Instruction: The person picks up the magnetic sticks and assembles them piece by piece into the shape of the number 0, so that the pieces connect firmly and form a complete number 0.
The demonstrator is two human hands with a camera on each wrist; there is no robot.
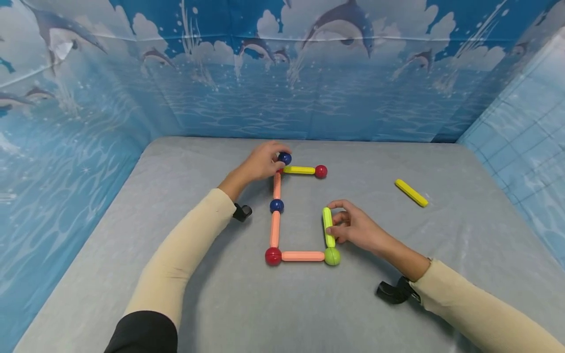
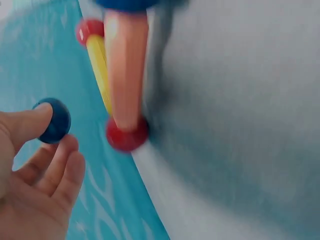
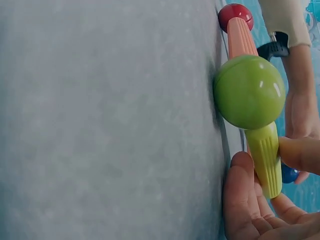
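Note:
Between thumb and fingers, my left hand (image 1: 263, 161) pinches a blue ball (image 1: 286, 158), seen apart from the other pieces in the left wrist view. Close by lies a red ball (image 2: 125, 137) with a yellow rod (image 1: 300, 170) reaching to another red ball (image 1: 321, 171). My right hand (image 1: 358, 229) pinches a lime-green rod (image 1: 328, 223), whose near end meets a green ball (image 3: 250, 92). A salmon rod (image 1: 302, 256) links that ball to a red corner ball (image 1: 273, 256). Two more salmon rods (image 1: 275, 229) run up the left side, with a blue ball (image 1: 276, 205) between them.
A loose yellow rod (image 1: 411, 192) lies on the grey table covering (image 1: 238, 304), off to the right. Dolphin-print blue curtains (image 1: 247, 98) hang behind and at the left side. Black straps with camera mounts (image 1: 395, 292) sit at both wrists.

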